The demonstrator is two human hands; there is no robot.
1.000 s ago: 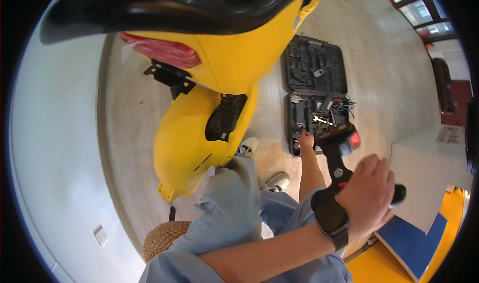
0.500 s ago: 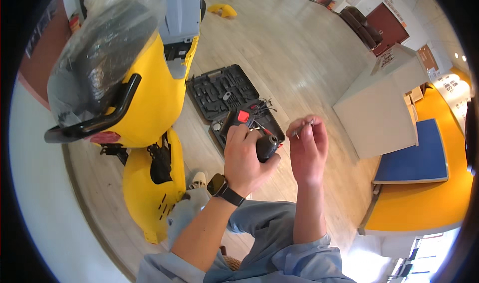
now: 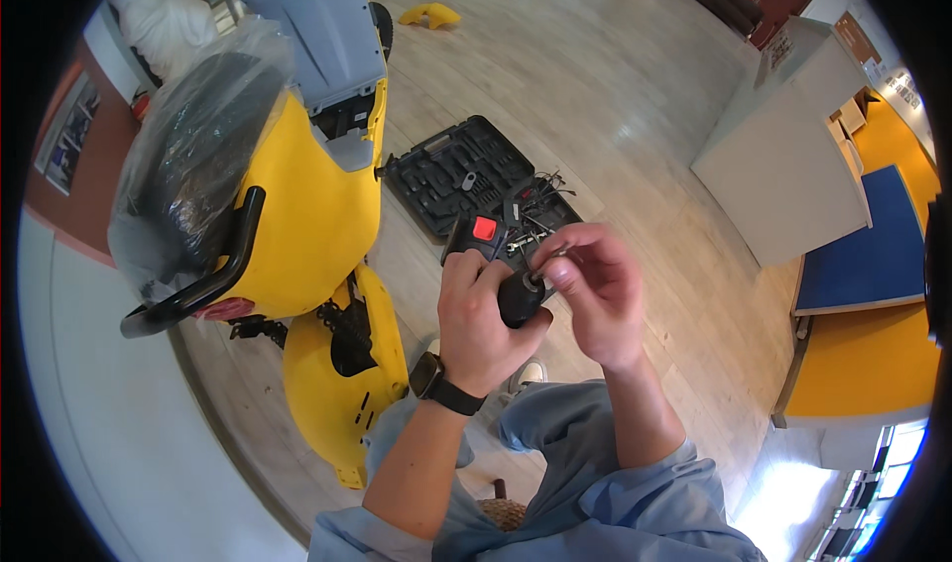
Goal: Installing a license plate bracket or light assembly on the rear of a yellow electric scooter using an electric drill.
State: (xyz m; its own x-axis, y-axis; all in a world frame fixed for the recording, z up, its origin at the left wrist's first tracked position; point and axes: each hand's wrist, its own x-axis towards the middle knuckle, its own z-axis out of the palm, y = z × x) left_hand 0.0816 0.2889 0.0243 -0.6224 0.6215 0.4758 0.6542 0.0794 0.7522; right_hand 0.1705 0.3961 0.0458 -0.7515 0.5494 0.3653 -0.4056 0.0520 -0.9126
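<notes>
My left hand (image 3: 476, 314), wearing a black watch, is wrapped round a cordless drill (image 3: 520, 298). The drill's dark chuck points up to the right, and a red patch shows on its body beyond my fingers. My right hand (image 3: 603, 299) is closed in a pinch on a thin metal drill bit (image 3: 559, 252), held right at the mouth of the chuck. Whether the bit sits inside the chuck I cannot tell, since my fingers cover that spot. Past my hands, an open black tool case (image 3: 461, 170) lies on the floor.
Several loose tools and wires (image 3: 535, 210) lie in the case's near half. At left stands a yellow scooter (image 3: 322, 175) with a plastic-wrapped seat (image 3: 198, 156) and black grab bar (image 3: 243, 250). A yellow panel (image 3: 430, 15) lies farther off. A white counter (image 3: 773, 156) stands right.
My right hand has moved left and brought the drill bit to the chuck. The drill's chuck has turned upward in my left hand. The whole view has shifted slightly.
</notes>
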